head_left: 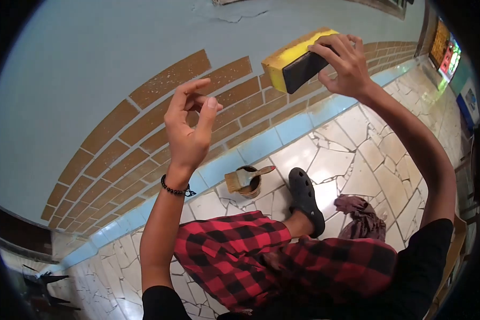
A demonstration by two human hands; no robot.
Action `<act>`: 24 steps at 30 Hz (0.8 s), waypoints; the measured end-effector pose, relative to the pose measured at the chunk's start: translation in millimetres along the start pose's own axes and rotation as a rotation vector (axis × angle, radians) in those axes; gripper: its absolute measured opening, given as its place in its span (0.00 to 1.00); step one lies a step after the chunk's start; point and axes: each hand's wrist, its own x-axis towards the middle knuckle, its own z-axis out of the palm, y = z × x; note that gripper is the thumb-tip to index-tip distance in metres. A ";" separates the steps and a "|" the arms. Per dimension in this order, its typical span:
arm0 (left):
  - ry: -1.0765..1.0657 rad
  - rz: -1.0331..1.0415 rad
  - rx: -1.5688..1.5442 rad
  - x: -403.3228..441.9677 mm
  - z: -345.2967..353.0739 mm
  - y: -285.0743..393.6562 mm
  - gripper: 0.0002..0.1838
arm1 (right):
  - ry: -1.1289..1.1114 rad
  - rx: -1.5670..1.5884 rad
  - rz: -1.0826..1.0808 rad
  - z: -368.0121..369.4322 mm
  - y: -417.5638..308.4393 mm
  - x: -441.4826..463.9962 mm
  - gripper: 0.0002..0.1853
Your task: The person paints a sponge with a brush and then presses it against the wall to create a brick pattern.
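In my right hand (346,64) is a yellow sponge block (296,58) with a black backing and a brown-stained face, held up near the wall. Raised in front of the painted brick pattern (165,80), my left hand (191,120) has its fingers bent and apart, with nothing between them. Brown bricks with pale lines cover the lower wall, some speckled white. Below, a small cup (252,190) of brown liquid stands on the floor, with a paintbrush (245,177) lying across its top.
A blue tile strip (261,145) runs along the wall's foot. On the stone-patterned floor (325,162) are my foot in a black clog (305,200) and a crumpled dark cloth (361,217). A dark object (45,282) stands at the lower left.
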 end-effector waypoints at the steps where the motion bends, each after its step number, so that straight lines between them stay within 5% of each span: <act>1: -0.021 -0.023 0.015 -0.5 -3.3 -5.1 0.17 | 0.054 0.006 -0.031 20.5 8.0 -8.9 0.37; 8: -0.058 -0.026 0.384 13.5 -62.4 -4.2 0.17 | 0.218 0.132 -0.089 110.2 57.1 -27.6 0.42; 24: 0.162 -0.044 0.556 -30.9 -3.3 88.4 0.19 | 0.423 0.323 0.124 57.1 68.9 3.2 0.39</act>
